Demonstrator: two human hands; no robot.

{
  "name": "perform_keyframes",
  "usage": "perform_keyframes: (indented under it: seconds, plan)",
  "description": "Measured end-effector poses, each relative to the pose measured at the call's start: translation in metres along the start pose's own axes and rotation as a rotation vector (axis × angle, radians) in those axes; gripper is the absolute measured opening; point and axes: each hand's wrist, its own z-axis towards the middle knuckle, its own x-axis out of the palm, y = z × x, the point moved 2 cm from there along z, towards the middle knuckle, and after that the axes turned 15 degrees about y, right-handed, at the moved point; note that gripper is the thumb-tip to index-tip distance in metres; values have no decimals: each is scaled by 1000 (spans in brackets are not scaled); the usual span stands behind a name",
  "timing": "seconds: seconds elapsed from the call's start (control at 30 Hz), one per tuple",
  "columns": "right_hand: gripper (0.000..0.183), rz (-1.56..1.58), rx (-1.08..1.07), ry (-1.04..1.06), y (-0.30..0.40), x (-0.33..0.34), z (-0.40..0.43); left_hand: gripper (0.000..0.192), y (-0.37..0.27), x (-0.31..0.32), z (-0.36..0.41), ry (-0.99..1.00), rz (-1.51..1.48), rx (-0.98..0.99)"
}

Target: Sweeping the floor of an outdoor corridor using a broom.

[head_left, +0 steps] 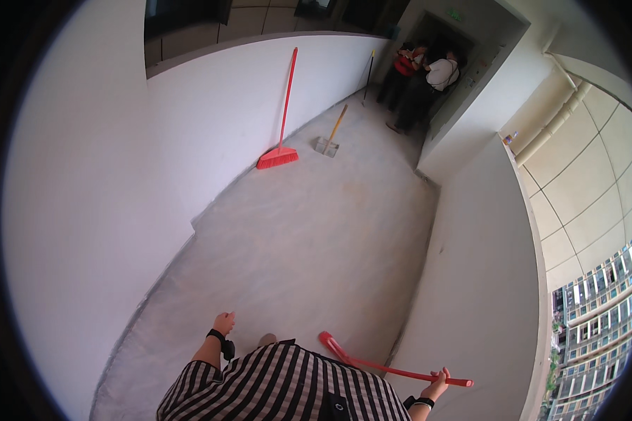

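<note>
My right hand (438, 384) is closed around the red handle (395, 370) of a long-handled cleaning tool, close to the handle's end. The tool's red head (336, 347) is low, in front of my body; my striped shirt hides part of it, so I cannot tell if it is a dustpan or a broom. My left hand (224, 322) hangs at my left side over the concrete floor (295, 252), fingers curled and nothing visible in them. Both wrists wear black bands. The tip of one shoe (267, 339) shows beneath the shirt.
A red broom (278, 157) leans against the white left wall (216, 121). Beyond it are a dustpan (327, 147) with a wooden handle and a thin pole (369, 79). People (426, 73) stand near the far doorway. A low parapet (484, 252) bounds the right side, buildings outside.
</note>
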Motion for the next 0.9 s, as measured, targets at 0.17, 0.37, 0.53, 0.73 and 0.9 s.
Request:
perform_keyframes:
  seconds: [0.17,0.37,0.53,0.73,0.9]
  plan:
    - [27,28,19,36,15,27,20,41,55,1,-3,38,-75,-244]
    - [23,-20,-51,95,50,74,40,44,66,5,-8,32,11,-254]
    - [22,-22,-133,184,100,79,65,43,27,23,-29,-63,-27,-296]
    - [18,96,-197,171,119,63,101,40,-20,85,-17,-26,18,-168]
    - [18,151,-102,330,96,50,126,42,-55,136,-27,100,230,-79]
